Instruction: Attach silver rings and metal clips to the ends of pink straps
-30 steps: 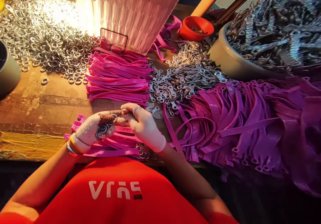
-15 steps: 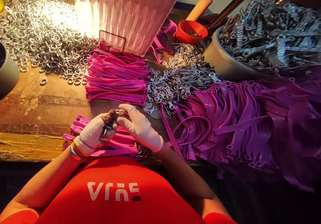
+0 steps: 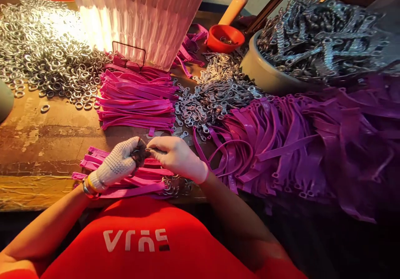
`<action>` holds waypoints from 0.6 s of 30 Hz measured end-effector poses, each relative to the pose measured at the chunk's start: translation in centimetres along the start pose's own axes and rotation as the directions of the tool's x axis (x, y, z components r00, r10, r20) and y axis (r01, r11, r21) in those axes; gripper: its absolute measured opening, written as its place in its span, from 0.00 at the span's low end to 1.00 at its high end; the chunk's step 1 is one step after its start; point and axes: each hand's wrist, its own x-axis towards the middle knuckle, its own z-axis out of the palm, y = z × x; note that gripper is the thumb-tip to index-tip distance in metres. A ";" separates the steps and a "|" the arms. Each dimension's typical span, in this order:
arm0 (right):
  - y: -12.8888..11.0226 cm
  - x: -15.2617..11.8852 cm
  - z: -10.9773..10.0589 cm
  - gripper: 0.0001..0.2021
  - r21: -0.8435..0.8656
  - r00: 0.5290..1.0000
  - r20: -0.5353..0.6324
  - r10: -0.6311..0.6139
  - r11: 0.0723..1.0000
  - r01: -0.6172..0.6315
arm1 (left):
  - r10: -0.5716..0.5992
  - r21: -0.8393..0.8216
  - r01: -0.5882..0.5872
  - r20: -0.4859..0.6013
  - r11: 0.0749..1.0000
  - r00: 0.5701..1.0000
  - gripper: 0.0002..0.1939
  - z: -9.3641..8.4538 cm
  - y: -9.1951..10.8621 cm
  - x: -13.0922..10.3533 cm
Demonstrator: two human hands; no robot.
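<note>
My left hand (image 3: 120, 160), in a dotted white glove with dark fingertips, is closed round something small and dark with metal glints. Its fingers meet those of my right hand (image 3: 178, 158), which wears a thin white glove and pinches something too small to make out at the left hand's fingertips. Below both hands lie pink straps (image 3: 134, 190) with metal rings (image 3: 170, 185) at their right ends. A stacked bundle of pink straps (image 3: 137, 99) is beyond the hands. To its right is a heap of small metal links (image 3: 215, 99).
Loose metal rings (image 3: 59, 62) are heaped at the back left under a ribbed translucent sheet (image 3: 140, 16). Purple straps (image 3: 281, 145) cover the right side. Behind them stand a large tub (image 3: 265, 68) of metal pieces and a red bowl (image 3: 225, 39).
The view has shifted, so the table's things appear further left. My left hand has turned, its dotted side now showing, and my right fingers have closed in towards it.
</note>
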 end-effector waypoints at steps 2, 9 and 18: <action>0.2 -0.1 0.5 0.07 0.113 0.997 -0.072 0.009 0.994 -0.001 | -0.066 -0.145 0.072 0.048 0.987 0.997 0.13 0.1 0.2 0.5; 1.8 0.4 2.4 0.05 0.205 0.929 -0.367 0.039 0.978 0.040 | -0.136 -0.145 0.139 0.029 0.980 0.990 0.14 -0.1 1.5 2.5; 0.5 0.3 0.6 0.13 -0.104 0.940 -0.210 0.268 0.950 -0.294 | -0.219 -0.499 0.293 0.203 0.815 0.954 0.15 0.9 1.3 5.1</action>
